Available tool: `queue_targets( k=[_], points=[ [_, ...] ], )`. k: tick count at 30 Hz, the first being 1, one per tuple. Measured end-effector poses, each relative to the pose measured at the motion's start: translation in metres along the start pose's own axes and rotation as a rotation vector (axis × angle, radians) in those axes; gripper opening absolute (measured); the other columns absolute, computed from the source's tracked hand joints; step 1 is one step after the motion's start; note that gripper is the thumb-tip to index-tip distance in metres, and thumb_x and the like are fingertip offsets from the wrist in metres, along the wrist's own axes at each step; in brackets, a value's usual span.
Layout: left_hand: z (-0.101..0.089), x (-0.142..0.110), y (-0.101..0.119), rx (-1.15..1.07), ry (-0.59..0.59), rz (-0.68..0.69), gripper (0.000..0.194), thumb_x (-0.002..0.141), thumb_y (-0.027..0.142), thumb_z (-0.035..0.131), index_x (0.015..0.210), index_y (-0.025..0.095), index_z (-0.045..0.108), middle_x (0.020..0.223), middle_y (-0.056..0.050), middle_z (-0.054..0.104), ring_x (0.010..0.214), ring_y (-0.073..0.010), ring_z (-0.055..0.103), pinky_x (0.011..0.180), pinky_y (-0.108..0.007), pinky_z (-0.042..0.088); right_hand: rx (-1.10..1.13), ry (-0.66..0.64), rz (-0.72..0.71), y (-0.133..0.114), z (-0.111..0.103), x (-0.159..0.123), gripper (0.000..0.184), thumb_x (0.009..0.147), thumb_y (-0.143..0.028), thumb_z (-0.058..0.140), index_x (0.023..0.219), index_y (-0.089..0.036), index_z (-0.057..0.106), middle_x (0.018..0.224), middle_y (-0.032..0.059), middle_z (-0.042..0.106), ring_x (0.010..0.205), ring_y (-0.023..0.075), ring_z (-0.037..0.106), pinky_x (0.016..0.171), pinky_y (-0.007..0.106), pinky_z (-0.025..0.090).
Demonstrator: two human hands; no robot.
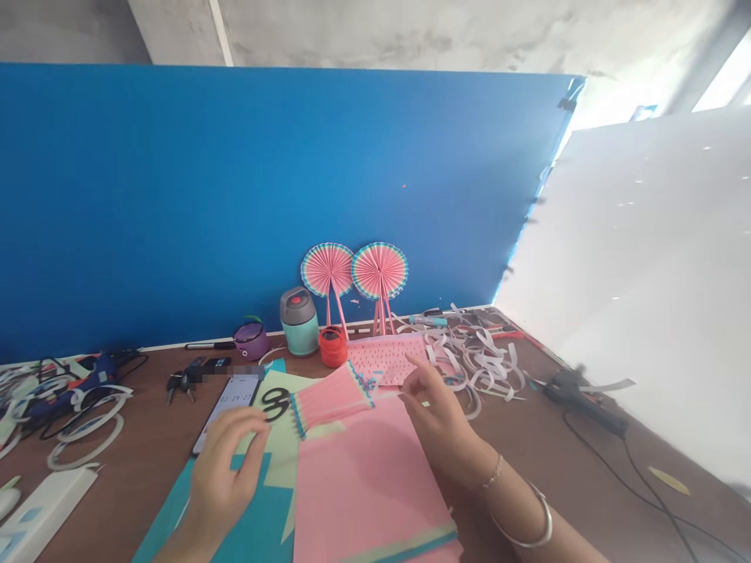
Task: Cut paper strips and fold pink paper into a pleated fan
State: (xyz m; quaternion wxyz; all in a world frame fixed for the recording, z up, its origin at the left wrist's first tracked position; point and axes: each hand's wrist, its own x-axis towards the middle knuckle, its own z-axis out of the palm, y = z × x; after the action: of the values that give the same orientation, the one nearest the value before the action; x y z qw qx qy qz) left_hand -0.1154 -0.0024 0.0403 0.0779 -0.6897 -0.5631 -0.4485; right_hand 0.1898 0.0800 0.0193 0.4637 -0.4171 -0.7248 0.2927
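My left hand [228, 463] hovers by the black scissor handles [274, 405], fingers loosely curved, with nothing visible in it. My right hand [437, 414] is held over the right edge of the pink paper sheets [364, 477], thumb and fingers curved and slightly apart, and nothing shows between them. Between my hands lies a pleated pink paper [332, 397] with blue-and-green edges, its folds partly spread. Small blue bits sit at its right end. The scissors' blades are hidden beneath this folded paper. The pink sheets have a green and teal band along the near edge.
Two round pink paper fans [380, 270] lean against the blue partition [264, 180]. A mint flask [299, 322], red string roll [333, 346], purple container [250, 341] and phone [226, 407] stand or lie around. Paper strips [481, 352] pile up right; a power strip [47, 516] lies left.
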Motion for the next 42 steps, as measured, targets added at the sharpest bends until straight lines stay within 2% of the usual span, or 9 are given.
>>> queue_targets(
  k=[2, 5, 10, 15, 21, 25, 29, 34, 42],
  points=[
    [0.007, 0.007, 0.006, -0.102, -0.194, -0.319, 0.023, 0.087, 0.039, 0.048, 0.077, 0.022, 0.06, 0.085, -0.006, 0.069, 0.081, -0.0195, 0.065, 0.066, -0.026, 0.052, 0.119, -0.056, 0.204, 0.005, -0.003, 0.004, 0.018, 0.08, -0.023, 0.054, 0.097, -0.021, 0.059, 0.073, 0.0003, 0.055, 0.067, 0.015, 0.052, 0.065, 0.029, 0.045],
    [0.015, 0.017, 0.01, -0.199, -0.334, -0.537, 0.033, 0.078, 0.052, 0.051, 0.071, 0.021, 0.061, 0.073, -0.003, 0.066, 0.069, -0.0198, 0.061, 0.059, -0.027, 0.048, 0.208, -0.233, 0.382, 0.014, -0.013, 0.01, 0.009, 0.076, -0.026, 0.058, 0.071, -0.018, 0.057, 0.066, -0.0008, 0.054, 0.062, 0.0129, 0.049, 0.06, 0.026, 0.042],
    [0.025, 0.019, 0.014, -0.325, -0.425, -0.707, 0.033, 0.072, 0.052, 0.055, 0.071, 0.019, 0.062, 0.071, -0.002, 0.064, 0.068, -0.0191, 0.057, 0.061, -0.026, 0.043, 0.162, -0.328, 0.375, 0.022, -0.027, 0.015, 0.021, 0.074, -0.037, 0.062, 0.066, -0.017, 0.062, 0.076, 0.002, 0.058, 0.073, 0.0143, 0.052, 0.068, 0.027, 0.04],
    [0.035, 0.01, 0.01, -0.399, -0.465, -0.83, 0.029, 0.068, 0.048, 0.058, 0.066, 0.019, 0.06, 0.066, 0.0, 0.06, 0.067, -0.018, 0.056, 0.061, -0.026, 0.042, 0.127, -0.355, 0.592, 0.031, -0.025, 0.014, 0.025, 0.069, -0.04, 0.063, 0.07, -0.016, 0.061, 0.063, -0.0006, 0.055, 0.057, 0.0113, 0.047, 0.053, 0.024, 0.033],
    [0.037, 0.002, 0.011, -0.566, -0.624, -0.952, 0.028, 0.069, 0.046, 0.058, 0.068, 0.019, 0.059, 0.071, -0.002, 0.064, 0.067, -0.0176, 0.06, 0.064, -0.027, 0.046, 0.104, -0.434, 0.679, 0.042, -0.024, 0.011, 0.02, 0.068, -0.036, 0.062, 0.07, -0.017, 0.059, 0.056, -0.003, 0.05, 0.052, 0.0099, 0.046, 0.047, 0.022, 0.028],
    [0.037, 0.003, 0.009, -0.608, -0.627, -0.942, 0.03, 0.068, 0.049, 0.059, 0.068, 0.019, 0.059, 0.1, -0.009, 0.068, 0.097, -0.0239, 0.062, 0.083, -0.031, 0.047, 0.105, -0.408, 0.716, 0.037, -0.023, 0.009, 0.018, 0.071, -0.033, 0.058, 0.08, -0.017, 0.057, 0.06, -0.0034, 0.05, 0.053, 0.0099, 0.047, 0.048, 0.022, 0.03],
    [0.04, -0.001, -0.001, -0.436, -0.57, -0.808, 0.027, 0.071, 0.046, 0.053, 0.064, 0.021, 0.057, 0.088, -0.006, 0.066, 0.091, -0.0234, 0.061, 0.079, -0.03, 0.047, 0.138, -0.452, 0.686, 0.035, -0.018, 0.008, 0.041, 0.071, -0.023, 0.056, 0.111, -0.021, 0.047, 0.06, -0.0064, 0.05, 0.055, 0.0116, 0.05, 0.049, 0.022, 0.032],
    [0.044, -0.01, -0.009, -0.182, -0.575, -0.654, 0.023, 0.073, 0.041, 0.048, 0.062, 0.022, 0.055, 0.074, -0.001, 0.057, 0.066, -0.017, 0.052, 0.067, -0.027, 0.045, 0.069, -0.412, 0.633, 0.036, -0.012, 0.006, 0.027, 0.07, -0.017, 0.054, 0.095, -0.02, 0.044, 0.058, -0.0071, 0.049, 0.053, 0.0114, 0.049, 0.05, 0.023, 0.033],
    [0.048, -0.015, -0.002, -0.002, -0.643, -0.64, 0.02, 0.074, 0.037, 0.044, 0.065, 0.023, 0.055, 0.082, -0.001, 0.059, 0.067, -0.0168, 0.052, 0.061, -0.026, 0.041, -0.037, -0.404, 0.574, 0.054, -0.009, 0.002, 0.025, 0.069, -0.015, 0.051, 0.091, -0.021, 0.041, 0.056, -0.0077, 0.051, 0.051, 0.0119, 0.05, 0.051, 0.023, 0.035]
  ],
)
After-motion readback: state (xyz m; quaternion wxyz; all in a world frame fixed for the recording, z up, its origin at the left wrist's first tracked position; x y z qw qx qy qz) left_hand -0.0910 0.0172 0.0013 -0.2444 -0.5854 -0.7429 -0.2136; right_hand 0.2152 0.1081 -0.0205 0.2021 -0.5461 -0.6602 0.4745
